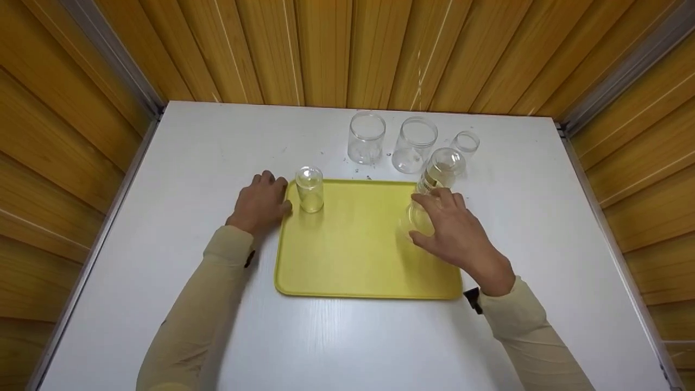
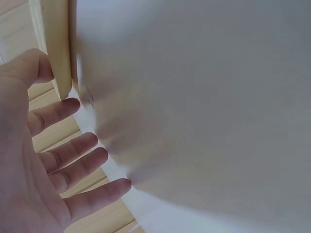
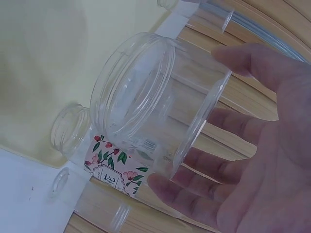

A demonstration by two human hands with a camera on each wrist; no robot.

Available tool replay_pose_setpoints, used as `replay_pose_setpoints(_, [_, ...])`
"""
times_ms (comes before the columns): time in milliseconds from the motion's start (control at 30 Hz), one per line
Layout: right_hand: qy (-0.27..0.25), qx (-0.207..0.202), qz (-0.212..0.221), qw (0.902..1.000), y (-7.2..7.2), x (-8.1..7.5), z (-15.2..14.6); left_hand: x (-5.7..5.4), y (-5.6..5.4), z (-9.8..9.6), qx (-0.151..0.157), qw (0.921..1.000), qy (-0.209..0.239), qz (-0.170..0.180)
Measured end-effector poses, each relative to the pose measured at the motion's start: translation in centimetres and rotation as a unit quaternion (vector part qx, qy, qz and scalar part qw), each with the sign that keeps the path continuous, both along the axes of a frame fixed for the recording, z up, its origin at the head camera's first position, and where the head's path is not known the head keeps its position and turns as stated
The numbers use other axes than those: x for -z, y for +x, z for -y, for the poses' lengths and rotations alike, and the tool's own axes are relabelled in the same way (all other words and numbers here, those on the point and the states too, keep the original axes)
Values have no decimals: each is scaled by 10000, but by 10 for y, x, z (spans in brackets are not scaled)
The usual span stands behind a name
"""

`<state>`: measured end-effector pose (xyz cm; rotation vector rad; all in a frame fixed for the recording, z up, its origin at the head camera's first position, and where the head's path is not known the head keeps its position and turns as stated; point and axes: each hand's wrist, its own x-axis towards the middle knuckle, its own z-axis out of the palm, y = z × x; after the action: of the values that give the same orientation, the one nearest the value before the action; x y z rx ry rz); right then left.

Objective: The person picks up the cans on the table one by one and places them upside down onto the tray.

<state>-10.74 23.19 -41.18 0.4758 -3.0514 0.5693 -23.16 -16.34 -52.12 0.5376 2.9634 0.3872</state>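
My right hand (image 1: 457,231) holds a wide, clear plastic jar (image 3: 192,92) by its base, thumb on one side and fingers on the other. The jar's threaded mouth faces down, close over the right part of a yellow tray (image 1: 353,250). Over by the tray's left edge is my left hand (image 1: 258,203). Its thumb lies against the tray's rim in the left wrist view, and its spread fingertips rest on the white table. A narrow clear jar (image 1: 311,191) stands upside down in the tray's far left corner. Beside the held jar is another clear jar with a flowered label (image 3: 114,167).
Behind the tray stand two tall clear jars (image 1: 366,138) (image 1: 414,146), mouths up. A smaller clear jar (image 1: 466,142) is to their right. Wood-patterned walls (image 1: 326,51) enclose the back and sides of the white table (image 1: 217,146).
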Motion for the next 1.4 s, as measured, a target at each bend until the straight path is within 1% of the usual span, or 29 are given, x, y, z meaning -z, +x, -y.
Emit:
replay_pose_setpoints(267, [128,72,178,9997,2,4,-1,-1,-1,2,42,9998,-44,179])
replay_pose_setpoints(433, [161,102,282,9994,4,8,-1,2,-2,4,67,9998,-54,185])
replay_pose_setpoints(667, [237,64,213,9995,8,11,-2,5,-3,5,61,9996,-57,273])
replay_pose_setpoints(1100, [339,94,475,9983,10,16,-3,7,-5,5,39,9999,8,168])
replay_pose_setpoints(1400, [394,110,629,9972,13,16,-4,4,-4,4,42,9998,34,182])
